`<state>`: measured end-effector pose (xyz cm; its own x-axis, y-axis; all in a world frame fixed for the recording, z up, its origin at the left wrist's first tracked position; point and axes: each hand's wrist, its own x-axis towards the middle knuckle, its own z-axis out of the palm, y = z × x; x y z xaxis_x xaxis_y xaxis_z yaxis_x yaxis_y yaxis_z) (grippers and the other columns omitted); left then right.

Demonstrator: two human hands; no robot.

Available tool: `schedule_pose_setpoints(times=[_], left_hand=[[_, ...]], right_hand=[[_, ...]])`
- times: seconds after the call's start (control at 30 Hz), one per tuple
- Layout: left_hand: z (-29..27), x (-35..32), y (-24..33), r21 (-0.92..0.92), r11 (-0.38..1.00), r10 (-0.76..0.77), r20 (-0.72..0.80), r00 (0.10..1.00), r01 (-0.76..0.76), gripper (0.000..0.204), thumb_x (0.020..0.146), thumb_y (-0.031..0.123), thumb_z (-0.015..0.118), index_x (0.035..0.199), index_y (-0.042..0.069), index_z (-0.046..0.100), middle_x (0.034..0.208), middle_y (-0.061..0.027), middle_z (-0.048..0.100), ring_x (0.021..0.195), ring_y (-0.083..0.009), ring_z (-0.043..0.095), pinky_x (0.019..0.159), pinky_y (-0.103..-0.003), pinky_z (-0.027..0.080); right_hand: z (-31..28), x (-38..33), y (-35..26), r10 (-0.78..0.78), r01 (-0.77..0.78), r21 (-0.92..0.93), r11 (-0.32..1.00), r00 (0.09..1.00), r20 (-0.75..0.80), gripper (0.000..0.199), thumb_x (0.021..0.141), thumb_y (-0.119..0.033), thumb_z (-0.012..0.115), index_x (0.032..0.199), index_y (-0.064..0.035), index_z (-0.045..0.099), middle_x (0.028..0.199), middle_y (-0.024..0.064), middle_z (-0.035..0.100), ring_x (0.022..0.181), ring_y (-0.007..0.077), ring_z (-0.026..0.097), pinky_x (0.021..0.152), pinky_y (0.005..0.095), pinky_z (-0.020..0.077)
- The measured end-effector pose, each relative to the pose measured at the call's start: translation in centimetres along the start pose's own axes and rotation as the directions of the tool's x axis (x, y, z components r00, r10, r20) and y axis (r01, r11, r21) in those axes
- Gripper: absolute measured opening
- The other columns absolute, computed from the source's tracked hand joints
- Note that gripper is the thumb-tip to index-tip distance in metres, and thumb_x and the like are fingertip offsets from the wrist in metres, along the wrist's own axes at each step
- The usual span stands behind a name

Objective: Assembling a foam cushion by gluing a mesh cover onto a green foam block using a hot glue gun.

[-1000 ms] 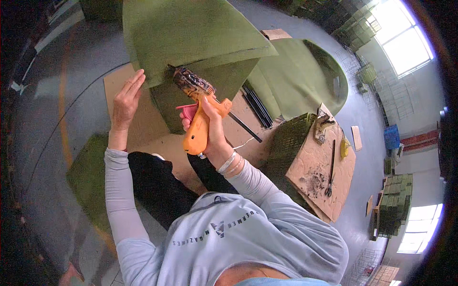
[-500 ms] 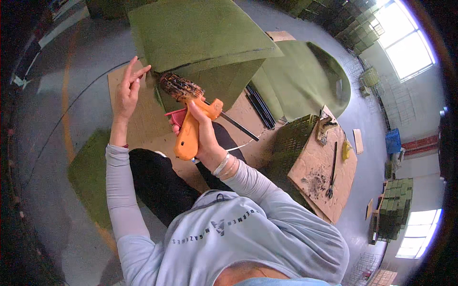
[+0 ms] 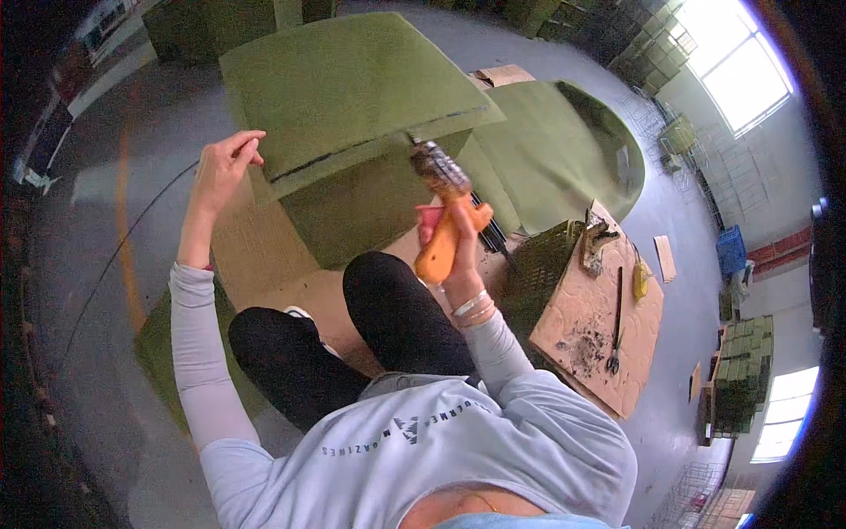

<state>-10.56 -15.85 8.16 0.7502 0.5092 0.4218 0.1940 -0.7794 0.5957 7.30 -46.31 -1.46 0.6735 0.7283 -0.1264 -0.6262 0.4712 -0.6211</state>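
My right hand (image 3: 464,251) grips an orange glue gun (image 3: 443,247) with a red trigger. Its dark, stained nozzle end points away from me, close to the right part of a green panel's (image 3: 352,79) near edge. A black glue line (image 3: 339,157) runs along that edge. Below the edge, a green side (image 3: 370,198) drops toward the cardboard. My left hand (image 3: 222,172) is raised at the panel's left side, fingers loosely bent with a gap between them and holding nothing. Whether its fingertips touch the panel I cannot tell.
Cardboard (image 3: 269,251) lies under the work. Behind it to the right is another green shell (image 3: 560,145). Black sticks (image 3: 491,227) lie beside the glue gun. At right, a cardboard-topped crate (image 3: 577,309) carries black scissors (image 3: 614,357), a yellow object (image 3: 641,280) and dark residue.
My right hand has carried the glue gun rightward along the panel edge, uncovering more of the black line. My left hand has shifted left and down, its fingers more bent.
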Motion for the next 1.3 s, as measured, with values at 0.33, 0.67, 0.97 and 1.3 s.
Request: schedule_pose_setpoints(times=[0.33,0.67,0.97,1.3], left_hand=[[0.1,10.0,-2.9,0.321,0.947,-0.057,0.150,0.987,0.006,0.030,0.087,0.027,0.050,0.096,0.001,0.063,0.074,-0.0140,0.063,0.075,-0.0239,0.063,0.066,-0.034,0.047],[1.9,19.6,-19.6,0.570,0.819,-0.061,0.200,0.978,-0.065,0.062,0.091,0.048,0.035,0.126,-0.002,0.043,0.134,-0.0172,0.040,0.128,-0.0301,0.032,0.105,-0.036,0.026],[3.2,25.4,-22.6,0.606,0.794,-0.156,0.117,0.981,0.054,0.065,0.091,0.054,0.029,0.128,0.002,0.043,0.136,-0.0167,0.037,0.128,-0.0321,0.032,0.106,-0.040,0.025],[2.1,27.3,-26.1,0.496,0.865,-0.069,-0.017,0.997,0.068,0.052,0.092,0.043,0.033,0.112,0.000,0.054,0.114,-0.0227,0.054,0.109,-0.0358,0.050,0.090,-0.043,0.040]], right_hand=[[-0.9,4.1,-4.7,-0.197,0.207,0.050,0.977,0.967,-0.161,0.030,0.085,-0.034,0.057,0.103,-0.0109,0.050,0.082,0.0057,0.059,0.066,0.0184,0.060,0.051,0.0282,0.0513],[-4.2,7.5,-8.6,-0.244,0.253,0.023,0.967,0.949,-0.198,0.028,0.086,-0.031,0.058,0.105,-0.0131,0.050,0.083,0.0036,0.058,0.064,0.0169,0.059,0.050,0.0280,0.0514],[-5.0,9.0,-5.4,-0.181,0.212,0.221,0.952,0.972,-0.152,0.046,0.083,-0.038,0.059,0.111,-0.0034,0.046,0.089,0.0119,0.059,0.067,0.0199,0.057,0.061,0.0289,0.0504],[-2.4,8.1,-0.8,-0.254,0.251,0.107,0.962,0.967,0.019,0.051,0.079,-0.050,0.057,0.108,-0.0072,0.055,0.121,0.0098,0.052,0.109,0.0264,0.049,0.096,0.0446,0.0375]])
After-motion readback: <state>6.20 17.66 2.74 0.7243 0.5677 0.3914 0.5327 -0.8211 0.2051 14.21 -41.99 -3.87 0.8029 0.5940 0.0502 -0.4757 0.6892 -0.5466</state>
